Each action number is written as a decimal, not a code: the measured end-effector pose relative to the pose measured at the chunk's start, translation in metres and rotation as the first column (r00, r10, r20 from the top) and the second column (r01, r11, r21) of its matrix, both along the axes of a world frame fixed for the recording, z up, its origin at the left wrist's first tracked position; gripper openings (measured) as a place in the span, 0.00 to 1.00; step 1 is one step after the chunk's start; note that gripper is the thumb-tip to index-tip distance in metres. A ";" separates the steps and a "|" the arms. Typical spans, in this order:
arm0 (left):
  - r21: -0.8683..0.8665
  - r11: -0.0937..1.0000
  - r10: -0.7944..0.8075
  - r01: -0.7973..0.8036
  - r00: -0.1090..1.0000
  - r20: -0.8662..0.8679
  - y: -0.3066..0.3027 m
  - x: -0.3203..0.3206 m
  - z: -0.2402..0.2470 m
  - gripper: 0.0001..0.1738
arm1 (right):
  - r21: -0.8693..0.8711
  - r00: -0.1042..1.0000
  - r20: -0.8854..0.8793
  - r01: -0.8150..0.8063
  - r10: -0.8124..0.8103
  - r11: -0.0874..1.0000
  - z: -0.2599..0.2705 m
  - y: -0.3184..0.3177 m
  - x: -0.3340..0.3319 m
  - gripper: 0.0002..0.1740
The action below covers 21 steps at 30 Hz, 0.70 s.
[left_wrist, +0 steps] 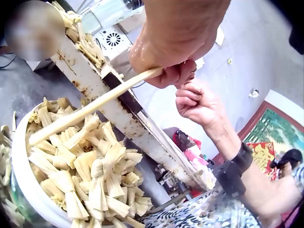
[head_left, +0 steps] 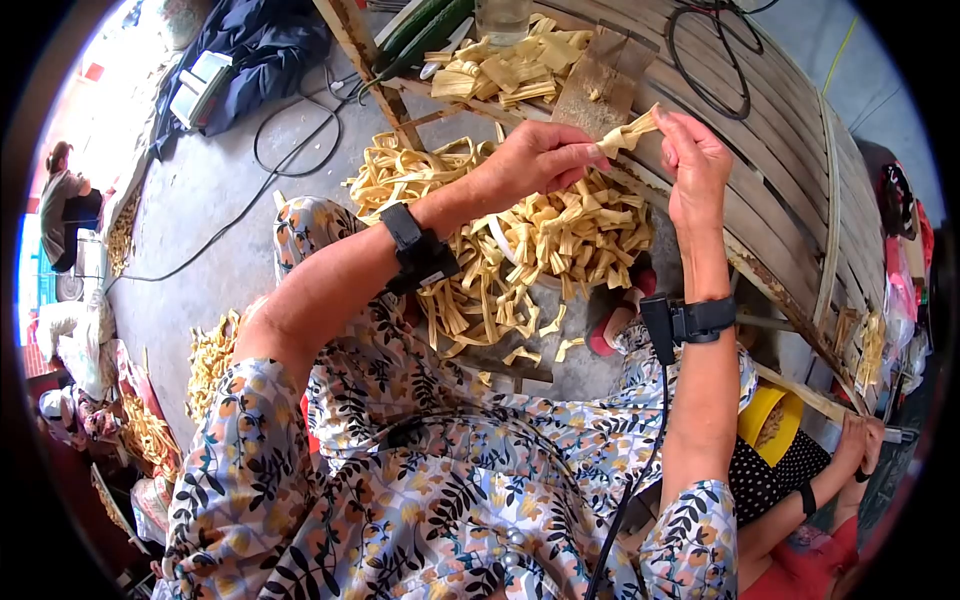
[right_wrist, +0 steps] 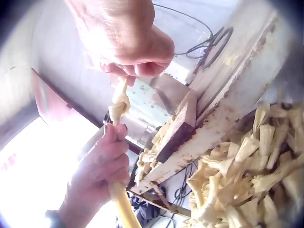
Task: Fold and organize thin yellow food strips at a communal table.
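Note:
Between my two hands a pale yellow tofu-skin strip is drawn out, with a knot [right_wrist: 118, 105] in it. My left hand [head_left: 545, 160] grips the strip on one side of the knot. From under that hand the long tail of the strip [left_wrist: 95, 103] runs down over the tub in the left wrist view. On the other side, my right hand [head_left: 697, 165] pinches the short end between thumb and fingers. Below the hands a heap of knotted strips [head_left: 575, 235] fills a white-rimmed tub [left_wrist: 20, 161], with long loose strips [head_left: 405, 165] beside it.
A slatted table [head_left: 770, 190] with a rusty edge stands ahead, bearing a wooden board [head_left: 605, 80], cut pieces [head_left: 515, 68] and a black cable [head_left: 735, 70]. Another person's hands [head_left: 855, 440] are at the right, near a yellow container [head_left: 775, 410]. A person [head_left: 62, 205] is far left.

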State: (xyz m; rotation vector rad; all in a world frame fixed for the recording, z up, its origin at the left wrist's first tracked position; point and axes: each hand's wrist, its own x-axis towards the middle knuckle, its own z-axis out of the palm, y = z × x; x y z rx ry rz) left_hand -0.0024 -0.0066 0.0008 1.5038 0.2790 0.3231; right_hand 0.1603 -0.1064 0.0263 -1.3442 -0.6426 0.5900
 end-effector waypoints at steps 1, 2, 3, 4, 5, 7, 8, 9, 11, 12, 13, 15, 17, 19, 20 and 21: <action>-0.081 0.997 -0.021 0.020 1.000 -0.002 0.001 -0.001 0.001 0.16 | -0.055 0.999 -0.011 -0.051 0.050 0.997 0.001 -0.001 0.001 0.11; -0.098 0.995 -0.029 0.028 1.000 -0.009 0.002 -0.004 -0.001 0.15 | -0.110 0.995 -0.028 -0.103 0.100 0.989 0.003 -0.002 0.001 0.12; -0.114 0.993 -0.036 0.034 0.999 -0.015 0.005 -0.006 -0.003 0.15 | -0.163 0.988 -0.046 -0.156 0.150 0.974 0.003 -0.003 0.001 0.13; -0.130 0.991 -0.046 0.043 0.999 -0.019 0.007 -0.005 -0.005 0.15 | -0.209 0.979 -0.046 -0.205 0.200 0.956 0.000 -0.003 -0.002 0.14; -0.129 0.990 -0.057 0.054 0.998 -0.019 0.008 -0.004 -0.006 0.15 | -0.255 0.968 -0.048 -0.252 0.248 0.934 -0.007 -0.002 -0.007 0.15; -0.127 0.989 -0.078 0.074 0.997 -0.025 0.008 -0.004 -0.006 0.14 | -0.240 0.934 -0.053 -0.356 0.354 0.903 -0.011 0.000 -0.017 0.15; -0.161 0.984 -0.079 0.071 0.996 -0.043 0.008 -0.005 -0.006 0.14 | -0.191 0.925 -0.084 -0.380 0.370 0.905 -0.012 0.001 -0.020 0.15; -0.193 0.979 -0.081 0.069 0.995 -0.060 0.007 -0.005 -0.002 0.14 | -0.141 0.915 -0.111 -0.400 0.387 0.906 -0.012 0.002 -0.021 0.14; -0.272 0.958 -0.108 0.090 0.993 -0.054 0.006 -0.004 -0.002 0.14 | -0.085 0.917 -0.155 -0.383 0.367 0.920 -0.014 0.003 -0.022 0.10; -0.316 0.942 -0.131 0.115 0.991 -0.029 0.009 -0.004 -0.006 0.14 | -0.094 0.922 -0.170 -0.366 0.347 0.926 -0.014 0.003 -0.019 0.09; -0.357 0.924 -0.151 0.140 0.988 -0.003 0.012 -0.004 -0.009 0.14 | -0.103 0.927 -0.184 -0.349 0.327 0.931 -0.014 0.003 -0.016 0.09; -0.429 0.884 -0.198 0.183 0.980 0.010 0.018 -0.007 -0.014 0.14 | -0.115 0.946 -0.200 -0.282 0.256 0.953 -0.014 0.001 -0.009 0.08; -0.449 0.872 -0.210 0.193 0.978 0.012 0.022 -0.010 -0.015 0.14 | -0.107 0.969 -0.196 -0.175 0.151 0.979 -0.013 -0.002 0.003 0.08; -0.431 0.887 -0.188 0.169 0.982 -0.002 0.021 -0.013 -0.017 0.14 | -0.056 0.958 -0.181 -0.235 0.222 0.970 -0.011 -0.009 0.020 0.13; -0.436 0.883 -0.190 0.175 0.982 0.009 0.020 -0.012 -0.017 0.14 | -0.079 0.954 -0.181 -0.256 0.239 0.963 -0.012 -0.011 0.024 0.15; -0.444 0.878 -0.192 0.181 0.981 0.020 0.018 -0.010 -0.017 0.14 | -0.172 0.954 -0.192 -0.264 0.231 0.949 -0.008 -0.010 0.016 0.19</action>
